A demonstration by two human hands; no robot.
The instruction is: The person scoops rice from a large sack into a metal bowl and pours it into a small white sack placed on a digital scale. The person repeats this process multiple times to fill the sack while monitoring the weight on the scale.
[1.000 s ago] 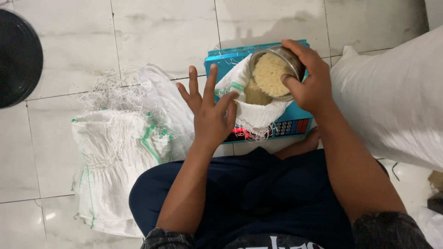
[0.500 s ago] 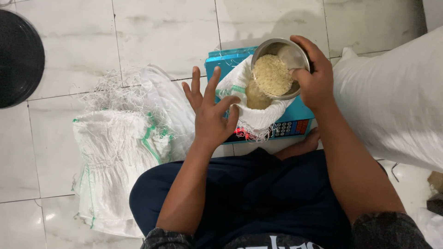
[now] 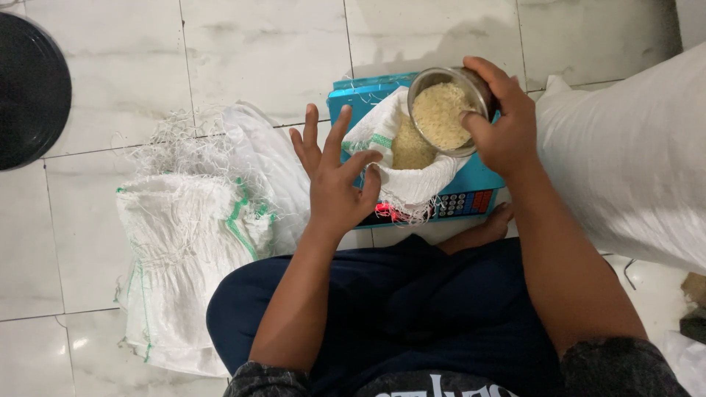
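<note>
steel bowl (image 3: 450, 110) of rice, likely heavy and spillable, sat gripped at its rim by the right hand (image 3: 504, 125); left hand (image 3: 334, 187), fingers splayed, steadied the soft sack (image 3: 401, 165).

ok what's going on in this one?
A person sits on a tiled floor. The right hand holds a metal bowl of rice, tilted above a small white woven sack that already has rice in it. The sack sits on a blue scale. The left hand is open, fingers spread, beside the sack's rim. Empty sacks lie further left.
</note>
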